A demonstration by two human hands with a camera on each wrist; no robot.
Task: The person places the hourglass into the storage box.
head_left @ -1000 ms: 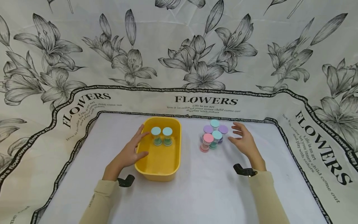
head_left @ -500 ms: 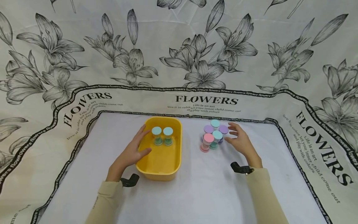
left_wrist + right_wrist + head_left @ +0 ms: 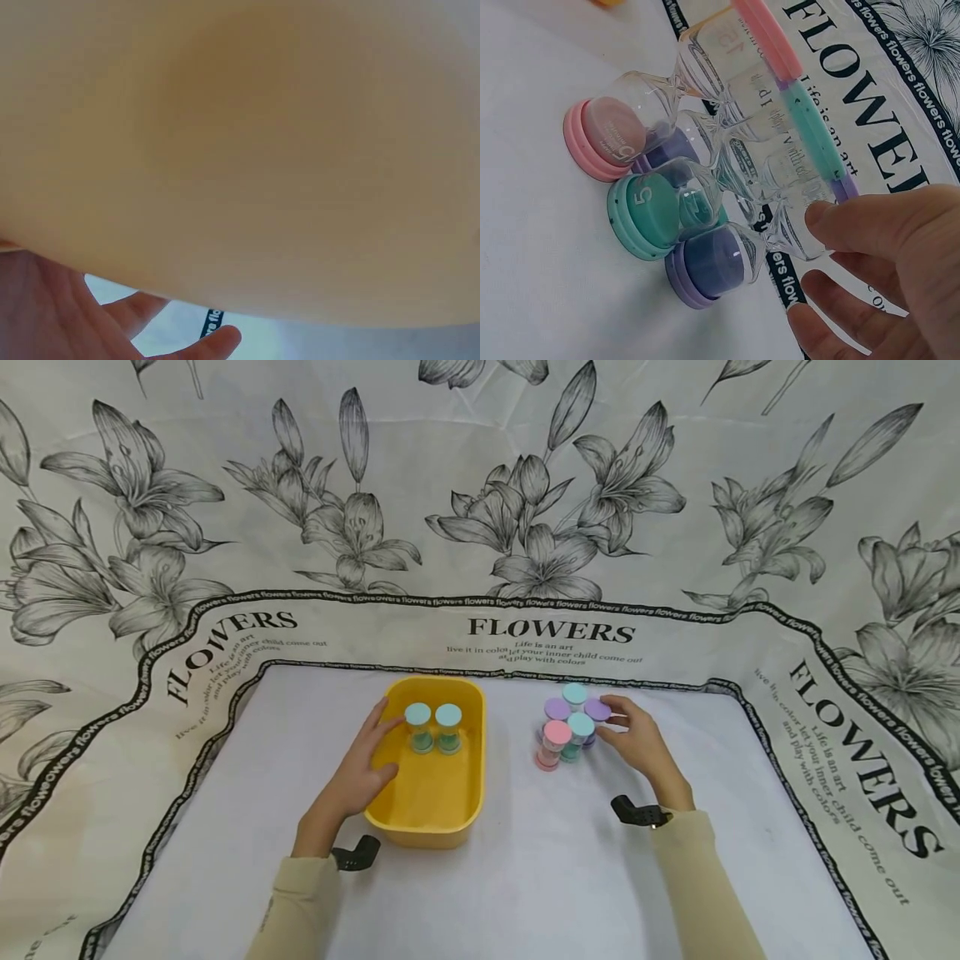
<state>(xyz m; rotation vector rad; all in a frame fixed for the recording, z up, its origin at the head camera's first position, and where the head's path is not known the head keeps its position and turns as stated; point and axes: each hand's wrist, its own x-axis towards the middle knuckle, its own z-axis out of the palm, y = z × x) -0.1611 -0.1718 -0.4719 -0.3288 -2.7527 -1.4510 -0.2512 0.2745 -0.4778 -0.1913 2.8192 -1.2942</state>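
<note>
My right hand (image 3: 636, 739) is at the right side of a cluster of sand timers, its thumb and fingers spread beside the purple sand timer (image 3: 597, 709). In the right wrist view the thumb overlaps that timer's glass, and the other fingertips stand just off it. With it stand a pink sand timer (image 3: 557, 733), two teal ones and another purple one, all upright. My left hand (image 3: 356, 772) lies over the left rim of a yellow tub (image 3: 425, 837), fingers spread. Inside the tub, two teal sand timers (image 3: 418, 718) stand side by side.
The white tabletop (image 3: 570, 877) carries the tub and the cluster, with a gap between them. A flower-printed cloth (image 3: 555, 647) with black borders runs along the back and sides. The tub's wall (image 3: 262, 165) fills most of the left wrist view.
My right hand has moved left, up to the purple sand timer. The left hand has shifted slightly right at the tub's rim. The tub and timers keep their places.
</note>
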